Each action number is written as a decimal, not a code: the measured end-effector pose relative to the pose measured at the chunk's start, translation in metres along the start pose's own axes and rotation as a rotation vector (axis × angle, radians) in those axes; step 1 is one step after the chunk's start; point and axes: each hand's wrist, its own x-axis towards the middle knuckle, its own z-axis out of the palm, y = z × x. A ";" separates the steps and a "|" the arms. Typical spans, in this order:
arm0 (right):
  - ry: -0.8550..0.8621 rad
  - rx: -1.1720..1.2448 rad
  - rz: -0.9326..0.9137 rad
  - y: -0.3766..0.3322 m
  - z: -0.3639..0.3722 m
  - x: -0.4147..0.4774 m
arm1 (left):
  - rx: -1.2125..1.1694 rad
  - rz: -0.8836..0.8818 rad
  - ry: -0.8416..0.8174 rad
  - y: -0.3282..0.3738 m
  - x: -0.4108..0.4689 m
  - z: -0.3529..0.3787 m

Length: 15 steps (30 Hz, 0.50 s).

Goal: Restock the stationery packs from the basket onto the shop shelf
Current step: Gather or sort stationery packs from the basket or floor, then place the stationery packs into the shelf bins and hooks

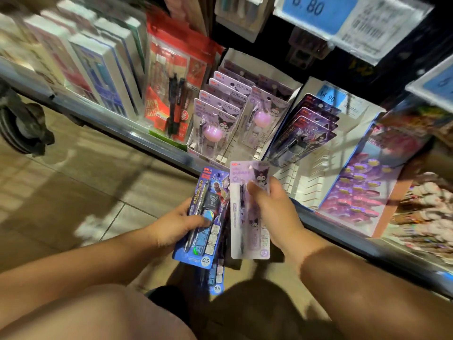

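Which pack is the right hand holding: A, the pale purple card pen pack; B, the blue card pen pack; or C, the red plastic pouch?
A: the right hand pinches the pale purple card pen pack, while the left hand holds the blue card pen pack.

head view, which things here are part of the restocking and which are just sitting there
Job: lilac pack in right hand; blue packs in left hand; matching lilac packs on shelf.
Just there: red pen pack; white boxes; price tags; dark purple packs.
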 end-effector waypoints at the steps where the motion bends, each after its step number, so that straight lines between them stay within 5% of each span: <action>1: 0.036 -0.020 -0.042 -0.008 -0.002 0.001 | 0.001 0.016 -0.013 0.004 -0.003 0.001; 15: 0.335 -0.218 -0.404 -0.111 -0.044 0.001 | 0.086 0.082 -0.081 0.026 -0.019 -0.001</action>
